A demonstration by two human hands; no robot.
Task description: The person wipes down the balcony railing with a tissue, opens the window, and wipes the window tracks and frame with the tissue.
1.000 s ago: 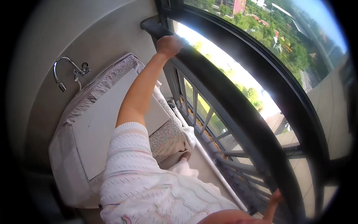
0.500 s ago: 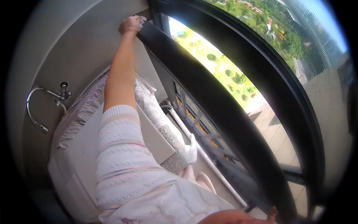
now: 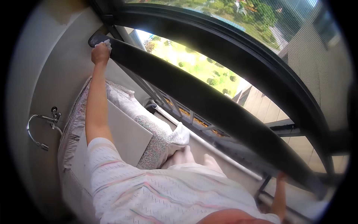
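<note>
A long black rail with a rounded left end crosses the view diagonally in front of the window opening. Near that end, my left hand is closed on a crumpled white cloth, which lies against the rail. It could also be tissue; the weave is too small to make out. At the lower right, my right hand is at the rail's near edge. Its fingers are mostly hidden and blurred, so its grip does not show.
Beneath my left arm stands a covered item with a floral, ruffled cloth and a pale flat board. A chrome faucet juts from the left wall. A white pipe runs low beside the window; mesh screen lies above.
My view has shifted, so the scene sits further left. The rail's rounded left end now shows beyond my left hand, which still grips the cloth. More of my right forearm has come into view.
</note>
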